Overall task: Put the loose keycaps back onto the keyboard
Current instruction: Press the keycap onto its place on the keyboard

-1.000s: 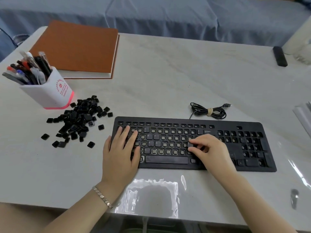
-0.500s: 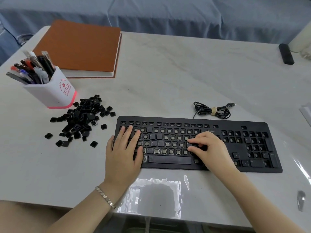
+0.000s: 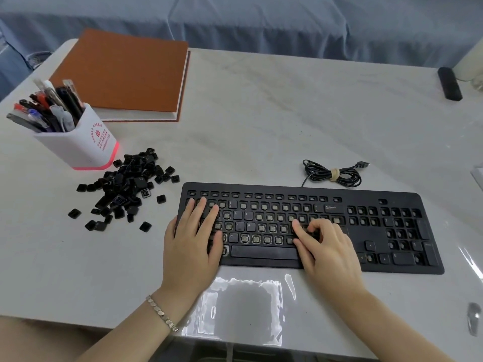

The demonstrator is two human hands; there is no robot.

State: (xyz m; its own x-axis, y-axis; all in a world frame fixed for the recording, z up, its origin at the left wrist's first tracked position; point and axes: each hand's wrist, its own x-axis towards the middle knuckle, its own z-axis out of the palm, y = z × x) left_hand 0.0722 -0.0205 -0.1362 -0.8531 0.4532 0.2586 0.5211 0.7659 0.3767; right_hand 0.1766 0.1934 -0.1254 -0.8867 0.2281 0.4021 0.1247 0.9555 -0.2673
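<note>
Little has shifted over the past second: both hands stay planted on the keyboard (image 3: pixel 311 228) at the lower centre of the frame, while the view itself has drifted slightly.

Nearest the camera, the left hand (image 3: pixel 194 244) lies flat over the keyboard's left end, fingers spread and holding nothing. The right hand (image 3: pixel 326 246), just right of centre, is curled, its fingers (image 3: pixel 296 227) pressing down on the home row; whether a cap sits beneath the fingertips cannot be told.

By the look of it, the step in hand is seating one keycap while the left hand steadies the board. A next move would call for a reach to the pile for another cap, matched to its empty switch and pressed straight down until it seats.

Most of the black board is bare, pale switch stems showing across the rows; only a scattering of caps, the spacebar and a few right-hand keys are fitted, so the job appears barely begun.

Farther back at centre left, the loose keycaps (image 3: pixel 125 186) lie heaped and scattered on the pale tabletop (image 3: pixel 261 121), just beside a white pen cup (image 3: pixel 78 145). Behind the board rests a coiled cable (image 3: pixel 332 175); an orange-brown book (image 3: pixel 125 74) sits at upper left.
</note>
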